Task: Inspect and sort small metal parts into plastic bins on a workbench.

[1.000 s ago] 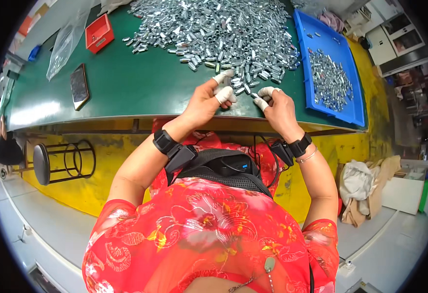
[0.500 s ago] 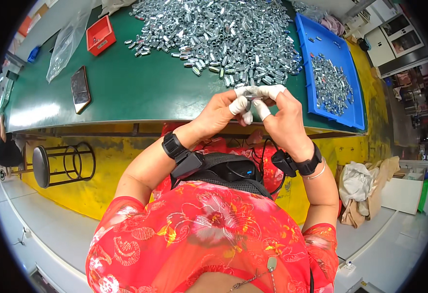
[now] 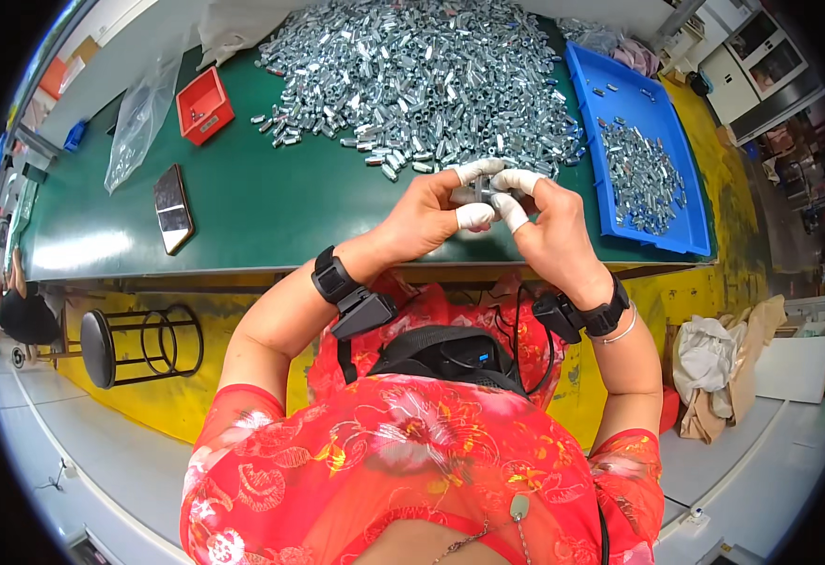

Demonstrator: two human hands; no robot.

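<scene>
Both my hands meet above the near edge of the green table, with white covers on several fingertips. Between the fingers sits a small silvery metal part (image 3: 485,191), partly hidden, like the hex sleeves in the heap. My left hand (image 3: 424,218) pinches it from the left, thumb below and fingers above. My right hand (image 3: 557,229) closes on it from the right. Just beyond the fingers lies a broad heap of loose hex metal sleeves (image 3: 431,89). To the right, a blue tray (image 3: 587,102) holds more small metal parts.
On the left of the green table (image 3: 280,212) are a red bin (image 3: 209,128), a phone (image 3: 173,209) and a clear plastic bag (image 3: 139,122). A round stool (image 3: 99,348) stands at the lower left. Another person (image 3: 26,311) is at the far left. White sacking (image 3: 699,358) lies at the right.
My view has shifted, so the table items sit lower in the picture. My fingers have changed their grip around the metal part, the left thumb now further from the right one.
</scene>
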